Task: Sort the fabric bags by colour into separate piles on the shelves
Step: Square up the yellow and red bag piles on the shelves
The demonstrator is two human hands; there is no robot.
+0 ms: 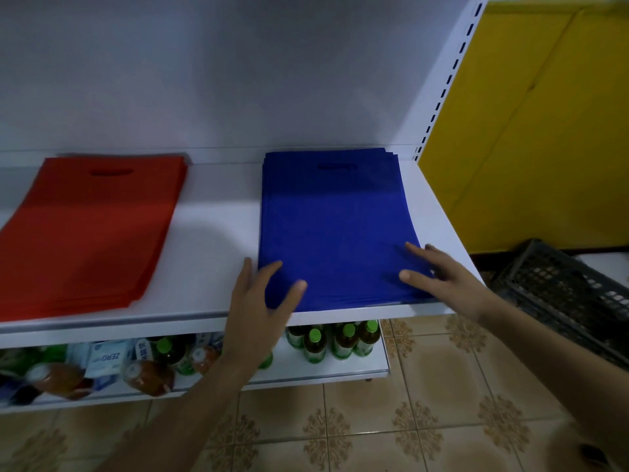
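Observation:
A pile of blue fabric bags (335, 219) lies flat on the right part of the white shelf (214, 233), handle cut-outs toward the back wall. A pile of red fabric bags (92, 229) lies on the left part, well apart from the blue one. My left hand (262, 298) rests with spread fingers on the near left corner of the blue pile. At the pile's near right corner my right hand (439, 274) lies flat, fingers apart. Neither hand holds anything.
Below, a lower shelf (340, 369) holds green-capped bottles (340, 338) and other drinks and packets (105, 362). A dark plastic crate (565, 294) stands on the right beside a yellow panel (531, 131). Patterned floor tiles (374, 420) lie underfoot.

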